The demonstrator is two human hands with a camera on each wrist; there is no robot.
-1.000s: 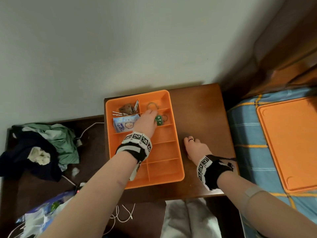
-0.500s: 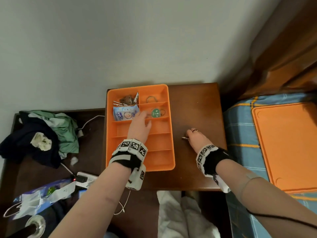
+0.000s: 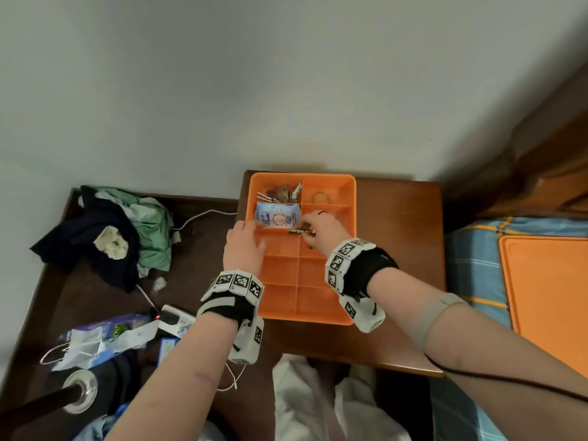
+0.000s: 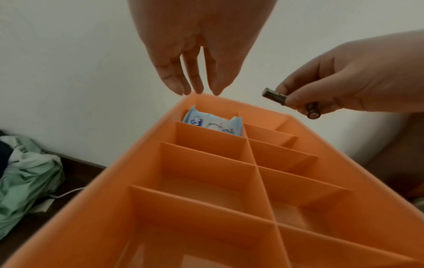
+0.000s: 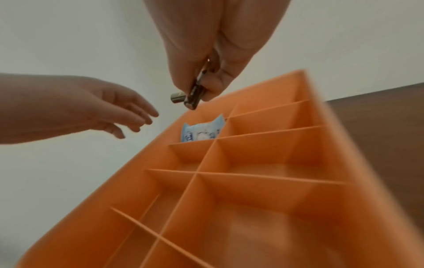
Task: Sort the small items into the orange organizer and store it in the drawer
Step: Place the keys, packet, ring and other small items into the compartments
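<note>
Right hand (image 3: pixel 321 230) pinches two small dark cylindrical batteries (image 4: pixel 291 102); lower them (gently) into one empty compartment of the orange plastic organizer (image 3: pixel 348 249); left hand (image 3: pixel 243 246) open.

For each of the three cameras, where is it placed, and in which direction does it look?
Head: on the head, looking down at the orange organizer on the nightstand; both forearms show.
Left wrist: on the left wrist, looking along the left hand over the compartments; the right hand shows too.
Right wrist: looking along the right hand, which pinches the batteries.
Shared: all three show the blue packet.
</note>
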